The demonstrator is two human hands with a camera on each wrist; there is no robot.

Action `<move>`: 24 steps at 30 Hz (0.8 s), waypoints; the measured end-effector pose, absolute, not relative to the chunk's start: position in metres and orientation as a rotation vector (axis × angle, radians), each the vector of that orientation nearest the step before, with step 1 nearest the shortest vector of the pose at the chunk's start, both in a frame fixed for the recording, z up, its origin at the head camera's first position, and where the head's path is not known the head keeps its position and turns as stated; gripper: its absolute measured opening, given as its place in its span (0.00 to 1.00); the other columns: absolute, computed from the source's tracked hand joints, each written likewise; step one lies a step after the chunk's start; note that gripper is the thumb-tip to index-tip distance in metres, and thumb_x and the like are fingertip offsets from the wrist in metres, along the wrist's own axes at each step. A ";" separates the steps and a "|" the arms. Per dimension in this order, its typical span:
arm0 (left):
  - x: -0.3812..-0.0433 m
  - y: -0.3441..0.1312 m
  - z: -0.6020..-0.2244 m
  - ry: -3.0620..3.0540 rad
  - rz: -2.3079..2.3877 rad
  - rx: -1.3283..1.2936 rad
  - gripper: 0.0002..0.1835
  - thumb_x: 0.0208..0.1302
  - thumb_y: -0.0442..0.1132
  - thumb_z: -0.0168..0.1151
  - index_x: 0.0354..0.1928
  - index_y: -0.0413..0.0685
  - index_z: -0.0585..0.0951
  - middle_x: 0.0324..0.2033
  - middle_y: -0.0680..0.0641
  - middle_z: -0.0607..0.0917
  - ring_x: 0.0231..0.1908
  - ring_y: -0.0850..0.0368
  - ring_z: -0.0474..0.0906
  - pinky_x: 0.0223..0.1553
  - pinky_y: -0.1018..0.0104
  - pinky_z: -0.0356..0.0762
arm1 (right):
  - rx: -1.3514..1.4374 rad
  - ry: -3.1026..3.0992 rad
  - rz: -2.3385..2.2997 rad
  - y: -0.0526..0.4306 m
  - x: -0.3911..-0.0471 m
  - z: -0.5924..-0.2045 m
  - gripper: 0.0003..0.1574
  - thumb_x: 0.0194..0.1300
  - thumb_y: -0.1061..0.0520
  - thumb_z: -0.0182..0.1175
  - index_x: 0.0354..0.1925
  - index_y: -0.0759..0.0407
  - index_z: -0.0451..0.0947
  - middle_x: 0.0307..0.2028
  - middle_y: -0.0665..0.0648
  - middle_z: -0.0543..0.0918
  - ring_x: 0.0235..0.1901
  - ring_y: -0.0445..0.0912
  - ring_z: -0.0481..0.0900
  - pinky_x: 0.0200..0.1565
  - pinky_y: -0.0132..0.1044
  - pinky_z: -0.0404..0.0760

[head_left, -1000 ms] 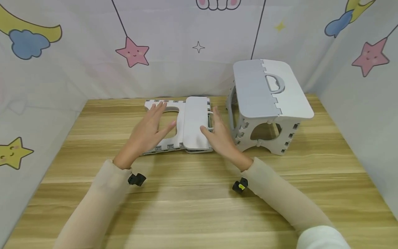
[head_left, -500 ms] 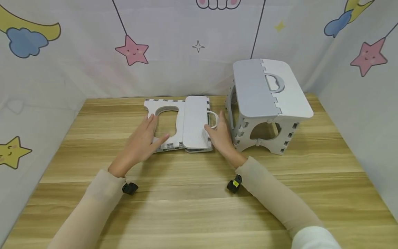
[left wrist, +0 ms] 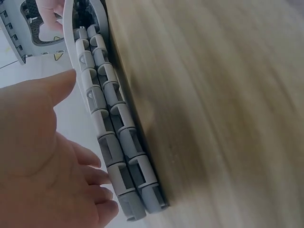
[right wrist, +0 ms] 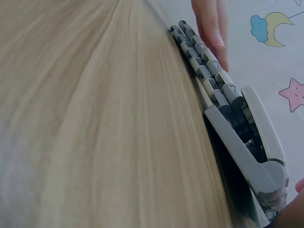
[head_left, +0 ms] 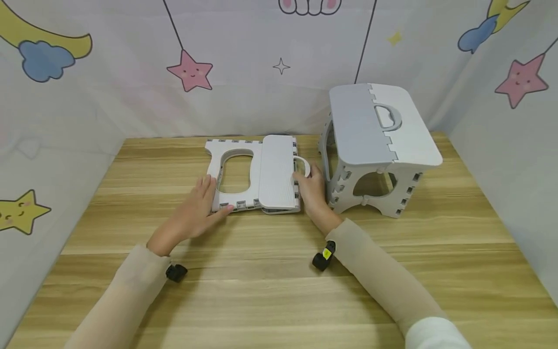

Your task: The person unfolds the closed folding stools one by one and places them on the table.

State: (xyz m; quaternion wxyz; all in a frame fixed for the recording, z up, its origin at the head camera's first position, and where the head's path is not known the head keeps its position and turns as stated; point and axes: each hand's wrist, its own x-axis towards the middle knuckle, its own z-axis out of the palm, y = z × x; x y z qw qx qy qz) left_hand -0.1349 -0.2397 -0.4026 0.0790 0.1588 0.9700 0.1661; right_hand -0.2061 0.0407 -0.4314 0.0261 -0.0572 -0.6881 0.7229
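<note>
A white folding stool (head_left: 276, 174), folded flat, lies near the back of the wood-grain table. My left hand (head_left: 187, 213) is at its left end, the leg side. The fingers lie nearly straight along the edge, and the thumb reaches over the near corner. In the left wrist view the fingertips (left wrist: 107, 209) meet the hinged leg edge (left wrist: 118, 128). At the other end, my right hand (head_left: 314, 191) holds the stool by its handle (head_left: 302, 159), thumb on the near side and fingers at the outer side. The undersides of those fingers are hidden.
A second folding stool (head_left: 370, 121), grey and white, stands unfolded just right of my right hand. Behind the table (head_left: 261, 291) hangs a white curtain (head_left: 244, 106) printed with stars, moons and clouds. Small black wrist cameras hang under both sleeves.
My left hand has drawn back and down from above the leg opening to the left end. The right hand has lowered and closed in at the handle. Both stools stay put.
</note>
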 end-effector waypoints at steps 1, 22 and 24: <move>-0.134 -0.240 -0.404 2.900 0.501 0.484 0.52 0.75 0.65 0.44 0.75 0.26 0.41 0.75 0.28 0.38 0.74 0.30 0.30 0.72 0.40 0.38 | -0.175 -2.109 2.233 0.040 -0.207 -0.432 0.29 0.66 0.66 0.54 0.64 0.75 0.66 0.58 0.68 0.75 0.54 0.51 0.73 0.56 0.38 0.73; -0.131 -0.246 -0.409 2.852 0.422 0.583 0.48 0.78 0.56 0.47 0.74 0.25 0.35 0.74 0.28 0.33 0.74 0.32 0.29 0.71 0.36 0.36 | -0.385 -1.634 2.569 0.029 -0.208 -0.425 0.08 0.63 0.68 0.53 0.28 0.61 0.68 0.23 0.54 0.68 0.22 0.42 0.68 0.23 0.32 0.70; -0.131 -0.246 -0.410 2.849 0.422 0.587 0.48 0.78 0.56 0.47 0.74 0.25 0.35 0.74 0.28 0.33 0.74 0.32 0.28 0.72 0.37 0.36 | -0.394 -1.607 2.560 0.028 -0.208 -0.424 0.12 0.63 0.69 0.53 0.25 0.59 0.65 0.21 0.53 0.65 0.20 0.42 0.65 0.22 0.31 0.68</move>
